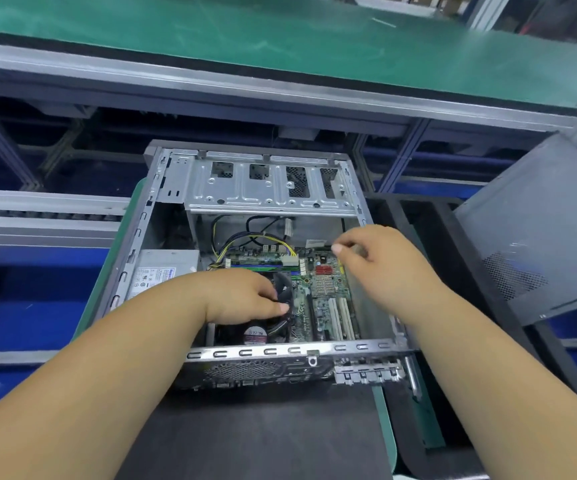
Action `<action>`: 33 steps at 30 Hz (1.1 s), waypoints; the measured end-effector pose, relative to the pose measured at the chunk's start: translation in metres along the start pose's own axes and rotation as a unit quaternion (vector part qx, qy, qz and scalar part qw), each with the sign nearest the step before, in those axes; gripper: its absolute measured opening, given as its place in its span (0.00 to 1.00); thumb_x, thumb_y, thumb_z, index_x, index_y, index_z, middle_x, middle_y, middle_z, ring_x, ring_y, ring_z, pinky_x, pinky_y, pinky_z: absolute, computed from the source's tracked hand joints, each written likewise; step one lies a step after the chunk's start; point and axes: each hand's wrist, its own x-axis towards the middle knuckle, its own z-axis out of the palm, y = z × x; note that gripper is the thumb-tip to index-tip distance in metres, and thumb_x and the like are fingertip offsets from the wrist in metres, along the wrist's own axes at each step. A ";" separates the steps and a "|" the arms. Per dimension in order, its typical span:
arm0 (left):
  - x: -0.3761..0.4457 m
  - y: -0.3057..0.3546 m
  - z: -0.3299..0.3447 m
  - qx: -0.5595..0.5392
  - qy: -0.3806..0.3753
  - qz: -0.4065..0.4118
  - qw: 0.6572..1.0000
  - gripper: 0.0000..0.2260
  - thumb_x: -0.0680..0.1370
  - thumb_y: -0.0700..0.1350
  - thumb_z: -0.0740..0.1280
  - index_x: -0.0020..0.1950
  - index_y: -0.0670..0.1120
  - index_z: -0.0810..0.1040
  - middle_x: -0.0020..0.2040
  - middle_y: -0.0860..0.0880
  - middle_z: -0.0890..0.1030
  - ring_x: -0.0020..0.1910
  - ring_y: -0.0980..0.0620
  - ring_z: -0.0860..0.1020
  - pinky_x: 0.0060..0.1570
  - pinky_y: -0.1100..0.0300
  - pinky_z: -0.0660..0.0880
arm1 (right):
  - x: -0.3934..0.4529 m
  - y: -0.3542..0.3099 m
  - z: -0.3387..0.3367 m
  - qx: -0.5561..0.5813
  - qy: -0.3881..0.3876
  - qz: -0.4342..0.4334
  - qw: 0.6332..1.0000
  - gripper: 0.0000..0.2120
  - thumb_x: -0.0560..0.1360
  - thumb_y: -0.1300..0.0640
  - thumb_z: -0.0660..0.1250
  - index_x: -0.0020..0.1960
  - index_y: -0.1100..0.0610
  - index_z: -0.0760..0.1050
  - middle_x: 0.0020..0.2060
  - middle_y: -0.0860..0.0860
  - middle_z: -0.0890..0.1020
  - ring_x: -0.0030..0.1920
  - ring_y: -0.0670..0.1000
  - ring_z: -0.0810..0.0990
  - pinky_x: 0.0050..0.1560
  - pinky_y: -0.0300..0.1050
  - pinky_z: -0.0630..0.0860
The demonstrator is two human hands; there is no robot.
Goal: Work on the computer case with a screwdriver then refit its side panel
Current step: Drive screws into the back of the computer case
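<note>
The computer case (256, 258) lies open on top. The drive cage (266, 183) roofs its far end. Cables (245, 242), the fan (282, 292) and both hands crowd the motherboard (325, 299).

Both my forearms are bare from the bottom edge of the view all the way to the wrists; no sleeve or cuff shows on either. My left hand (245, 299) wears no glove, ring or watch, and its thumbnail is short and unpainted. My right hand (380, 261) is bare as well, with nothing on the wrist behind it, and the one fingertip nail that shows there is short and plain too.
</note>
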 end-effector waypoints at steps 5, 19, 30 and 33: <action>-0.004 0.001 0.002 0.011 0.041 0.011 0.999 0.17 0.79 0.60 0.61 0.63 0.54 0.79 0.53 0.56 0.81 0.52 0.55 0.78 0.57 0.56 0.74 | -0.023 0.032 -0.018 0.026 0.060 0.081 0.995 0.12 0.80 0.45 0.61 0.47 0.48 0.80 0.40 0.43 0.81 0.42 0.45 0.78 0.43 0.45 0.73; -0.016 0.014 0.007 -0.116 0.316 0.031 0.941 0.05 0.73 0.48 0.74 0.42 0.59 0.83 0.35 0.61 0.80 0.35 0.61 0.77 0.35 0.62 0.72 | -0.080 0.122 -0.008 0.027 0.073 0.261 0.962 0.07 0.78 0.48 0.65 0.45 0.48 0.80 0.36 0.44 0.81 0.40 0.48 0.79 0.39 0.43 0.71; -0.017 0.089 0.048 -0.133 0.349 0.074 0.925 0.09 0.77 0.46 0.68 0.51 0.61 0.80 0.35 0.56 0.76 0.32 0.60 0.73 0.35 0.62 0.71 | -0.097 0.201 0.004 -0.046 0.014 0.325 0.945 0.09 0.75 0.49 0.70 0.52 0.52 0.77 0.43 0.51 0.82 0.43 0.55 0.79 0.41 0.45 0.72; -0.015 0.114 0.058 -0.124 0.355 0.076 0.923 0.13 0.77 0.42 0.67 0.55 0.59 0.80 0.43 0.57 0.76 0.38 0.60 0.75 0.38 0.70 0.70 | -0.102 0.217 0.018 -0.054 -0.011 0.329 0.943 0.20 0.73 0.46 0.73 0.59 0.56 0.74 0.49 0.54 0.80 0.46 0.57 0.80 0.41 0.46 0.72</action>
